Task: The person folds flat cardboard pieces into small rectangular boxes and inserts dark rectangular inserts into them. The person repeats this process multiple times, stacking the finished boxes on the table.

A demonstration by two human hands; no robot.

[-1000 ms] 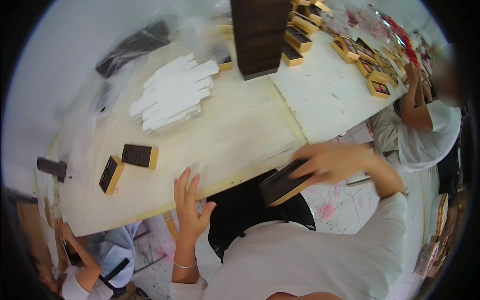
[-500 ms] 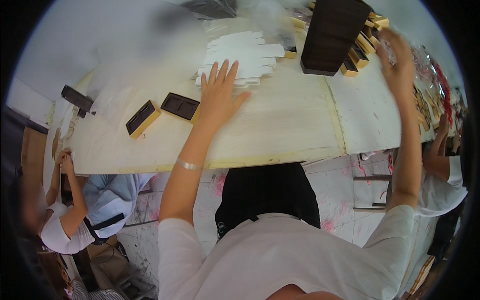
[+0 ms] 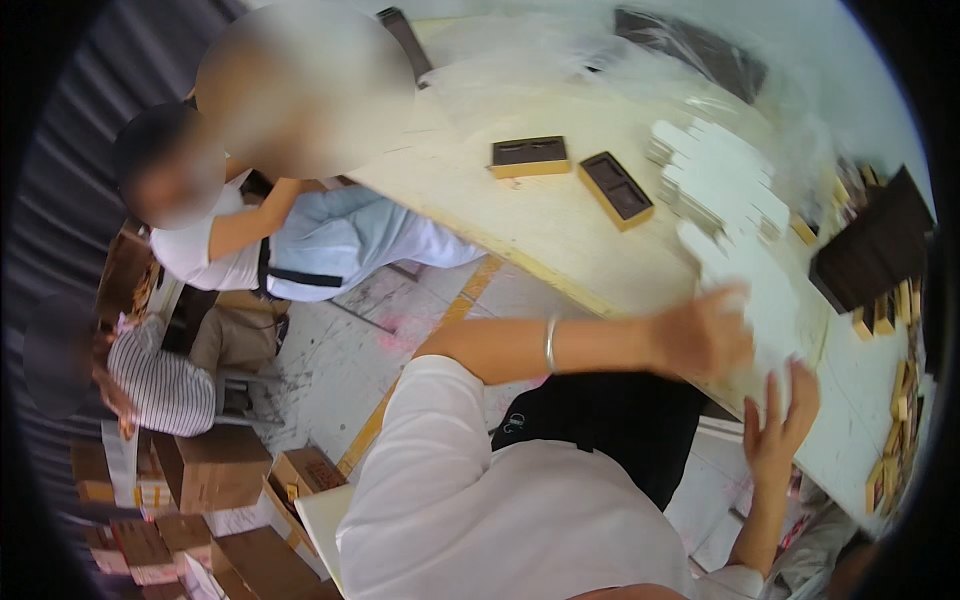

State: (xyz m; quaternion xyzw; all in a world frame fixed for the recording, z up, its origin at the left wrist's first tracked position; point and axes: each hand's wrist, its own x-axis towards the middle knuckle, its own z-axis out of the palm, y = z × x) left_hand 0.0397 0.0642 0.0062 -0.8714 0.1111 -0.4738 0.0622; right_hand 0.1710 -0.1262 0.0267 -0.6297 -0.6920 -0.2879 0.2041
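Observation:
Motion smears my left hand [image 3: 705, 335], which is at the table's near edge with its fingers bent against a flat white carton blank [image 3: 762, 300]. My right hand [image 3: 782, 415] is beside the blank's lower end, fingers spread and fingertips close to its edge; whether they touch cannot be made out. Beyond lies a stack of white carton blanks [image 3: 715, 175]. Left of the stack are two small gold boxes with dark inserts, one nearer [image 3: 615, 190] and one farther left [image 3: 530, 156].
A tall dark brown box [image 3: 872, 245] stands at the right, with several gold boxes [image 3: 885, 480] along that side. Clear plastic film [image 3: 520, 55] covers the back. A seated co-worker [image 3: 220, 240] is at the left; cardboard cartons [image 3: 225, 470] stand on the floor.
The view has swung left. My left hand has come from the stack toward the near edge, now with a white blank. My right hand has come from beside the tall dark box to the blank.

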